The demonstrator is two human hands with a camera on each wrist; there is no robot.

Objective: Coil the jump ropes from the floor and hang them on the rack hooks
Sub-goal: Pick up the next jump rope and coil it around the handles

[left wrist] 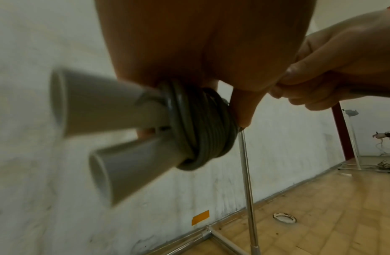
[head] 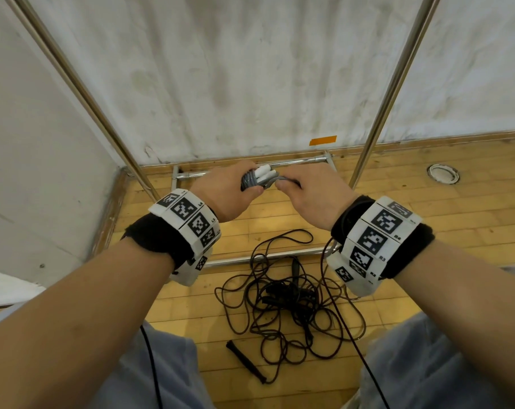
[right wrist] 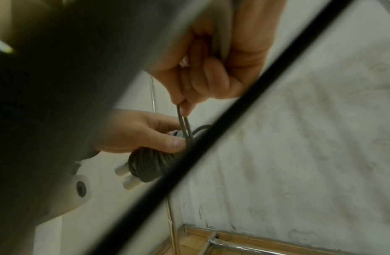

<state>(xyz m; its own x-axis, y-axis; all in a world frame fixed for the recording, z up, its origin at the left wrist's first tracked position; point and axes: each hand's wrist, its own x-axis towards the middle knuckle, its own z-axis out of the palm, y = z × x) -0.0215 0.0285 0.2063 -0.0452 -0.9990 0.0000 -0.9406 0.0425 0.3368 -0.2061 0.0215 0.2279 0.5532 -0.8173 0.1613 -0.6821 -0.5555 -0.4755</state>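
My left hand (head: 229, 187) grips a grey jump rope (head: 250, 180) wound in a tight coil round its two white handles (head: 265, 172). In the left wrist view the coil (left wrist: 200, 124) wraps both handles (left wrist: 106, 110), which stick out side by side. My right hand (head: 306, 187) pinches a narrow loop of the same grey rope (right wrist: 185, 124) between thumb and fingers just beside the coil (right wrist: 150, 165). Both hands are held in front of the rack. On the floor below lies a tangle of dark jump ropes (head: 285, 296) with black handles (head: 246, 361).
Two slanted metal rack posts (head: 82, 93) (head: 392, 90) rise on either side, with base bars (head: 297, 160) on the wooden floor by the white wall. An orange tape patch (head: 322, 140) marks the wall and a round floor fitting (head: 443, 173) lies at right.
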